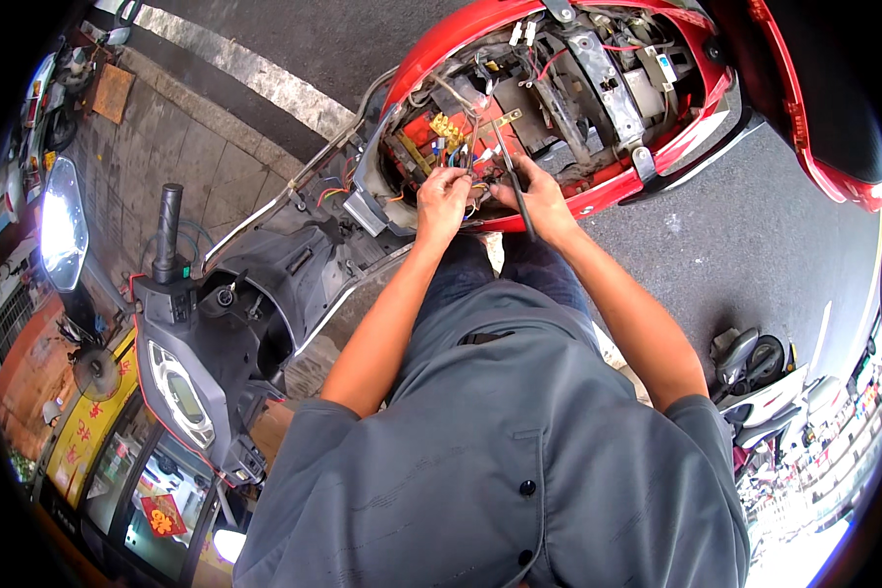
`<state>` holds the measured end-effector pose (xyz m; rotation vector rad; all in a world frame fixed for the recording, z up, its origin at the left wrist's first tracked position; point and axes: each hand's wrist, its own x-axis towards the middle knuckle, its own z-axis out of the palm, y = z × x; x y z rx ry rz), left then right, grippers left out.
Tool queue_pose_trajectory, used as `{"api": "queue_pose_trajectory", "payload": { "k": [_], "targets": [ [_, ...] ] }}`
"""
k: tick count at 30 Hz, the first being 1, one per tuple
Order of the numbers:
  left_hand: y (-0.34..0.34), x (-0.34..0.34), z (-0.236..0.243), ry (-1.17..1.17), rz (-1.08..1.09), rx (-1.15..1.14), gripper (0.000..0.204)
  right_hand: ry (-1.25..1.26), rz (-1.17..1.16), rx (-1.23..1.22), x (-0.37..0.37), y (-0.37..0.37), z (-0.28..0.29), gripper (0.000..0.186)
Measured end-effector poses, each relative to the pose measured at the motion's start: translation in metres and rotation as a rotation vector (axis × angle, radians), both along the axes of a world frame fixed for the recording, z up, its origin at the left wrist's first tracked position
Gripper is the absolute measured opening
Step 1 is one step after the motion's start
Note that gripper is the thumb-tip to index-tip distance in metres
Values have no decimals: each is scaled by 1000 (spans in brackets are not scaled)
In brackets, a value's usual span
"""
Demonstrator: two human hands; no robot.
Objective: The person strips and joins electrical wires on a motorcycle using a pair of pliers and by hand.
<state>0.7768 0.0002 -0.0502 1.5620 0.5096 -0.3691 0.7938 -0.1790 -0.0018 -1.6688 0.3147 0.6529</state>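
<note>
An electric scooter's red body shell has its inner compartment exposed. My left hand is closed at the near edge of that compartment, pinching thin coloured wires. Close beside it on the right, my right hand is closed around a slim tool with a grey shaft and black handle; it looks like a screwdriver, though its exact kind is unclear. The shaft points away from me, into the compartment. Yellow connectors sit just beyond the wires. My fingers partly hide what lies between the two hands.
A metal bracket crosses the compartment, and the black seat is raised at the right. Handlebar grip, mirror and grey dashboard stand to the left. A parked scooter is at the lower right.
</note>
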Motion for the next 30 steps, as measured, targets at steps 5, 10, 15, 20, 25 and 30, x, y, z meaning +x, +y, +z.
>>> {"api": "queue_pose_trajectory", "payload": {
  "k": [5, 10, 15, 20, 25, 30],
  "targets": [
    [4, 0, -9, -177, -194, 297, 22, 200, -320, 343, 15, 31, -23, 44],
    [8, 8, 17, -153, -303, 441, 23, 316, -278, 330, 27, 37, -33, 43],
    [24, 17, 5, 359, 16, -195, 25, 151, -288, 367, 16, 36, -43, 36],
    [23, 7, 4, 191, -57, -321, 26, 216, -317, 398, 19, 24, -47, 38],
    [18, 6, 1, 189, -204, -99, 20, 234, -246, 322, 23, 22, -54, 34],
    [20, 15, 0, 278, -243, -6, 19, 237, -282, 326, 23, 33, -49, 34]
  ]
}}
